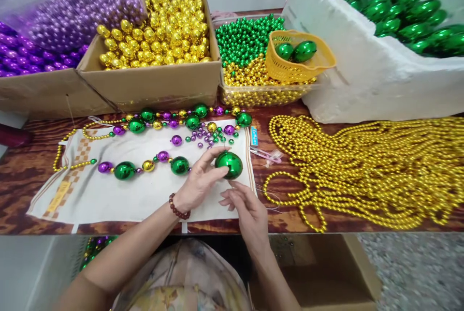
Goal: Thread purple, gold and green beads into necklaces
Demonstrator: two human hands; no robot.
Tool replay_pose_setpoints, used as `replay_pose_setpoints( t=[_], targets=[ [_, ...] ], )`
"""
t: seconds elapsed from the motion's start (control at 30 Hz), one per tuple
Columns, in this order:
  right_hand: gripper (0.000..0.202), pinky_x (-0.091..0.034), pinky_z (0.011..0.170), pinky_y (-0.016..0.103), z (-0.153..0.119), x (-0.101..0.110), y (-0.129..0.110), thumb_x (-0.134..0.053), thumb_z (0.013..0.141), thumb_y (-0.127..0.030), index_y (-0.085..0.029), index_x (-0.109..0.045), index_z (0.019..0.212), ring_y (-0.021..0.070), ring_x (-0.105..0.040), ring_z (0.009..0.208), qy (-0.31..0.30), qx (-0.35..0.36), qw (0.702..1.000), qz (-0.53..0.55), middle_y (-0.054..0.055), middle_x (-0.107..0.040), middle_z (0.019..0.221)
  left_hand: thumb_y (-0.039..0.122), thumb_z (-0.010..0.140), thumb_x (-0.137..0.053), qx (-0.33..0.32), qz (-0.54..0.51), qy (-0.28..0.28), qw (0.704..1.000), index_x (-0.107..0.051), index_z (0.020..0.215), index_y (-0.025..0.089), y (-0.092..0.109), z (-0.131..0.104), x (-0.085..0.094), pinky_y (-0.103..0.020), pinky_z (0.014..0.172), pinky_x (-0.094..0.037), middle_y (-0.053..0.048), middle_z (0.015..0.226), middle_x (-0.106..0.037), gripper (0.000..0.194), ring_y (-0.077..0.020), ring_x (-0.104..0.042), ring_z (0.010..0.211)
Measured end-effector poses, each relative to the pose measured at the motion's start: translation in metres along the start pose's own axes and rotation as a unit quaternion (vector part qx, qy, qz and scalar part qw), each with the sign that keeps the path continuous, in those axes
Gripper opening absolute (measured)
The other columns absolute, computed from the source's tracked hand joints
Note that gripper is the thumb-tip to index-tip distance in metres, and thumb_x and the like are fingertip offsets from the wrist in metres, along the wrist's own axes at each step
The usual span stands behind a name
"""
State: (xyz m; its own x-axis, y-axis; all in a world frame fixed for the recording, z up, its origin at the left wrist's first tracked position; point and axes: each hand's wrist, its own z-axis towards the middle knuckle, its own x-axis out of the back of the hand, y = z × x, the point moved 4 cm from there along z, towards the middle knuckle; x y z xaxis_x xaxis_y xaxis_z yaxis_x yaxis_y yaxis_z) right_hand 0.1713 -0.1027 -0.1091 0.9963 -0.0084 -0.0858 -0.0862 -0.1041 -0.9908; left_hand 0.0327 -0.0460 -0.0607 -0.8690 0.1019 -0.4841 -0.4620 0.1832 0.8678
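Observation:
My left hand (197, 183), with a brown bead bracelet at the wrist, pinches a large shiny green bead (234, 165) between thumb and fingers above the white cloth (137, 202). Just below that bead, my right hand (250, 212) has its fingers curled together; anything between them is too fine to make out. A thin clear thread (270, 199) shows right of this hand. Leftward from my left hand runs a strand of purple, gold and green beads (148, 165). Small loose purple and green beads (213, 134) lie on the cloth behind my hands.
A finished-looking bead strand (166, 116) lies along the cloth's back edge. Gold bead chains (366, 175) spread at right beside a pink-handled tool (270, 155). Behind stand a cardboard box (155, 81) of gold beads, a yellow basket (300, 66) and a foam box (348, 83).

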Motion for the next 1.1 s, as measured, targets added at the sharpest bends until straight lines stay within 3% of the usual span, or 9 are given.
replay_pose_setpoints(
  t=[0.17,0.27,0.37,0.53,0.67,0.8,0.93,1.0,1.1],
  targets=[
    [0.022,-0.046,0.055,0.022,-0.003,0.018,0.016,-0.07,0.089,-0.037,-0.018,-0.066,0.08,0.0124,-0.06,0.055,0.078,-0.056,0.994,0.041,0.001,-0.069,0.066,0.034,0.084,-0.073,0.045,0.155,-0.072,0.984,-0.054,0.135,0.022,-0.021,-0.013,-0.014,-0.033,0.092,-0.05,-0.01,0.128,-0.06,0.056,-0.0214,-0.061,0.107],
    [0.023,-0.042,0.054,0.021,0.0,0.028,0.02,-0.073,0.086,-0.037,-0.017,-0.067,0.075,0.0106,-0.053,0.054,0.11,-0.049,0.992,0.047,0.0,-0.066,0.061,0.038,0.089,-0.067,-0.005,0.319,-0.112,0.941,-0.054,0.135,0.02,-0.01,-0.004,-0.012,-0.037,0.1,-0.047,-0.012,0.128,-0.061,0.051,-0.0239,-0.06,0.115],
    [0.019,-0.039,0.052,0.021,0.003,0.038,0.022,-0.076,0.08,-0.034,-0.017,-0.071,0.075,0.0099,-0.05,0.052,0.134,-0.047,0.989,0.038,0.0,-0.064,0.059,0.033,0.096,-0.057,-0.065,0.534,-0.098,0.837,-0.064,0.12,0.016,0.014,0.026,0.011,-0.04,0.097,-0.048,-0.013,0.119,-0.065,0.031,-0.0246,-0.062,0.108],
    [0.02,-0.039,0.051,0.021,0.002,0.041,0.025,-0.076,0.079,-0.034,-0.017,-0.069,0.071,0.0097,-0.049,0.051,0.14,-0.043,0.988,0.038,0.0,-0.063,0.057,0.014,0.094,-0.045,-0.025,0.791,-0.078,0.607,-0.068,0.108,0.016,0.031,0.073,0.054,-0.038,0.085,-0.049,-0.013,0.111,-0.064,0.027,-0.0265,-0.063,0.102],
    [0.02,-0.039,0.052,0.021,0.0,0.035,0.026,-0.074,0.079,-0.034,-0.017,-0.068,0.071,0.0103,-0.05,0.052,0.128,-0.046,0.991,0.019,-0.001,-0.062,0.056,0.011,0.094,-0.04,-0.005,0.826,-0.128,0.549,-0.065,0.111,0.015,0.016,0.081,0.063,-0.037,0.079,-0.05,-0.014,0.112,-0.061,0.031,-0.0254,-0.064,0.094],
    [0.019,-0.038,0.053,0.022,-0.001,0.034,0.023,-0.072,0.081,-0.033,-0.017,-0.067,0.072,0.0105,-0.049,0.052,0.122,-0.042,0.992,-0.001,-0.002,-0.06,0.055,0.008,0.091,-0.044,-0.012,0.781,-0.1,0.617,-0.067,0.1,0.013,0.014,0.082,0.065,-0.04,0.084,-0.05,-0.015,0.107,-0.062,0.025,-0.0259,-0.064,0.094],
    [0.019,-0.039,0.055,0.023,-0.004,0.034,0.016,-0.069,0.085,-0.031,-0.018,-0.066,0.072,0.0115,-0.049,0.054,0.1,-0.011,0.995,-0.019,-0.003,-0.058,0.056,0.019,0.088,-0.061,0.003,0.484,-0.024,0.875,-0.068,0.094,0.015,0.027,0.077,0.063,-0.036,0.085,-0.053,-0.009,0.097,-0.067,0.01,-0.02,-0.066,0.088],
    [0.018,-0.039,0.057,0.024,-0.006,0.031,0.011,-0.068,0.087,-0.029,-0.019,-0.065,0.072,0.0119,-0.051,0.056,0.076,0.011,0.997,-0.032,-0.003,-0.057,0.058,0.025,0.087,-0.066,0.058,0.247,-0.011,0.967,-0.069,0.098,0.015,0.029,0.069,0.056,-0.033,0.082,-0.056,-0.007,0.092,-0.069,0.015,-0.0169,-0.069,0.083],
    [0.019,-0.038,0.057,0.024,-0.009,0.029,0.002,-0.065,0.09,-0.026,-0.019,-0.065,0.072,0.0117,-0.051,0.057,0.052,0.041,0.996,-0.057,-0.003,-0.055,0.06,0.024,0.083,-0.074,0.103,0.028,0.0,0.994,-0.072,0.101,0.013,0.029,0.056,0.041,-0.028,0.082,-0.057,-0.007,0.092,-0.072,0.021,-0.0147,-0.071,0.083]
  ],
)
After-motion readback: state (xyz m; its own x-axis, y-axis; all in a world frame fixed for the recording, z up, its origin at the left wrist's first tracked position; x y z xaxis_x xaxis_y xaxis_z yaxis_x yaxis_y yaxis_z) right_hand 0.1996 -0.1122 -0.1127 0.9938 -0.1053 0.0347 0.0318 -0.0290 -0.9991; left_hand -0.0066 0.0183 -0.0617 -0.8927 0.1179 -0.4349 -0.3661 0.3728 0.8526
